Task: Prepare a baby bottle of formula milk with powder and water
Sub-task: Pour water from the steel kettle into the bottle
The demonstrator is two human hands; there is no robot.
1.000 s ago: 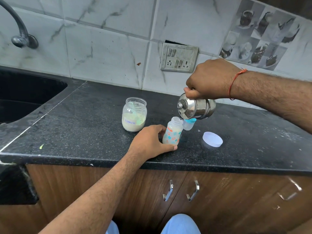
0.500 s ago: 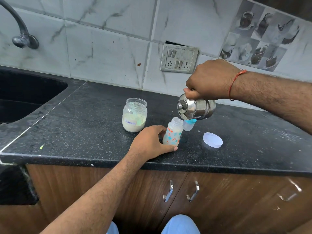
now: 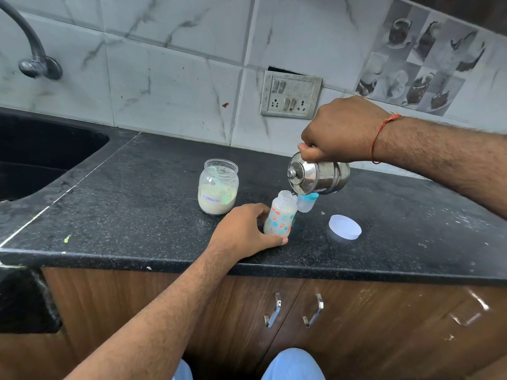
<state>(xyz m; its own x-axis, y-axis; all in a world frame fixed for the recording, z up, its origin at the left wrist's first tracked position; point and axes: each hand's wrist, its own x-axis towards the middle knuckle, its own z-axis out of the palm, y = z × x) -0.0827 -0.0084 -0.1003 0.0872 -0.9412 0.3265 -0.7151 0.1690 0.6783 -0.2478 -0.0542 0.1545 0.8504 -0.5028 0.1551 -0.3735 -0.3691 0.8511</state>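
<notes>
A small baby bottle (image 3: 281, 213) with orange and blue prints stands open on the black countertop (image 3: 137, 201). My left hand (image 3: 241, 231) grips its lower part. My right hand (image 3: 340, 130) holds a steel lidded jug (image 3: 319, 176) by its handle, tipped sideways with its lip right over the bottle's mouth. Behind the bottle stands the teat cap (image 3: 307, 202) with a blue ring. A glass jar (image 3: 218, 187) labelled "Formula" stands open to the left, half full of pale powder.
A white jar lid (image 3: 345, 227) lies on the counter to the right. A black sink (image 3: 41, 154) and a tap (image 3: 30, 48) are at the far left. A switch plate (image 3: 290, 96) sits on the tiled wall. Cabinet doors with handles (image 3: 293, 311) are below.
The jug stays tipped over the bottle and both hands keep their hold. Nothing has visibly shifted apart from a slight camera movement.
</notes>
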